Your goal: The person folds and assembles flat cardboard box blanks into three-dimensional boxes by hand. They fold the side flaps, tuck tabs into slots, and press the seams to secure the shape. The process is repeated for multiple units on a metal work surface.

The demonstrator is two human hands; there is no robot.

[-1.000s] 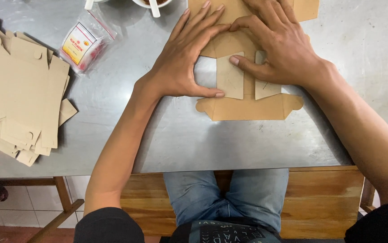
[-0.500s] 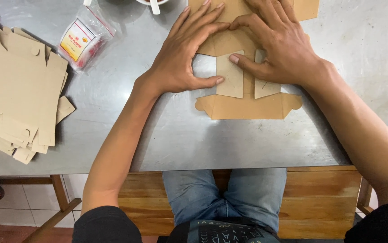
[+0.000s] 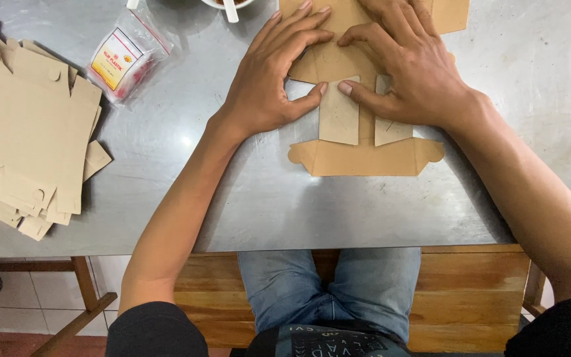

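A flat brown cardboard box blank lies on the grey metal table in front of me. Its two side flaps are folded inward over the middle. My left hand presses flat on the left part of the blank, thumb tip on the left folded flap. My right hand presses on the right part, thumb tip meeting the left thumb on that same flap. The far part of the blank is hidden under both hands and cut off by the top edge.
A stack of several flat cardboard blanks lies at the table's left edge. A small clear plastic bag with a red and yellow label sits beyond it. A white bowl shows at the top edge. A wooden bench is under me.
Both hands have slid slightly toward the far side of the blank, and my left thumb has come off the flap's lower edge up to meet the right thumb.
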